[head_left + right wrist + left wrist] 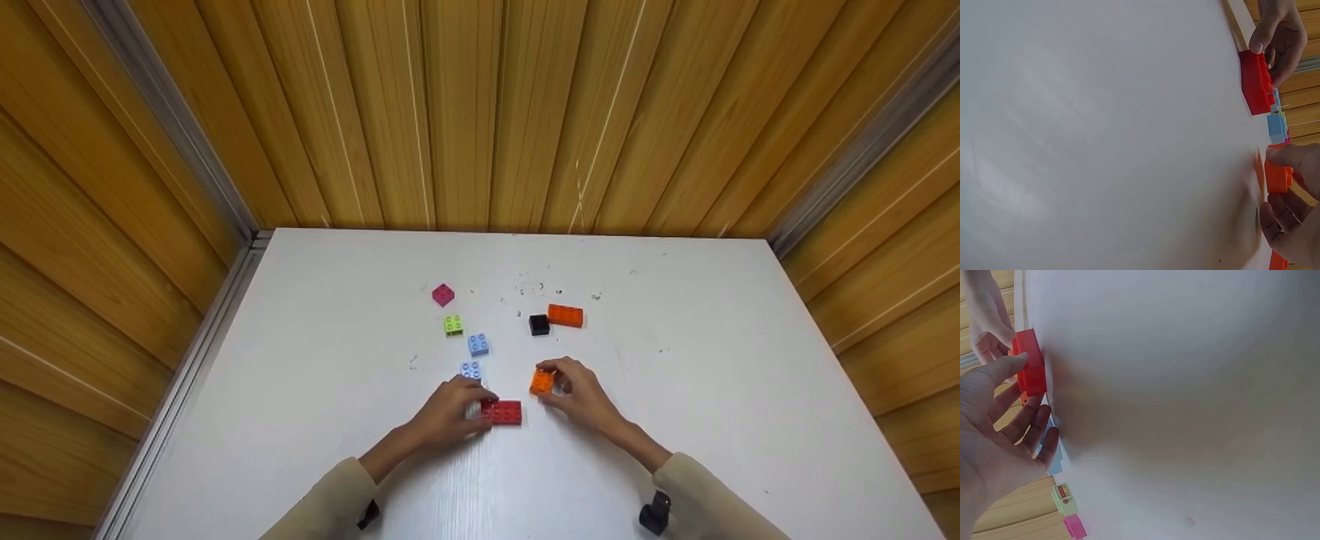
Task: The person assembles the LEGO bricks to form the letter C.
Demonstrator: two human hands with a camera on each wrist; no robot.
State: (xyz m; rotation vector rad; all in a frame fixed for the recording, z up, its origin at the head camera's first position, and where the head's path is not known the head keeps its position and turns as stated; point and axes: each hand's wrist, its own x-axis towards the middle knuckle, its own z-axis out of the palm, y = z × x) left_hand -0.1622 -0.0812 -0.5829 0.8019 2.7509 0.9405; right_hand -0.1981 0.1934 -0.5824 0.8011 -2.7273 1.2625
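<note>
A long red toy brick lies studs up near the middle front of the white table. My left hand pinches its left end between thumb and fingers, as the left wrist view shows from the side. To its right, my right hand holds a small square orange brick between thumb and fingertips. In the right wrist view the orange brick appears slightly above the tabletop, over a reddish shadow. A light blue brick sits just beyond my left fingers, partly covered by them.
Another light blue brick, a lime green brick and a magenta brick run back toward the left. Behind my right hand, a black brick touches or nearly touches a long orange-red brick. Wood-look walls enclose the table.
</note>
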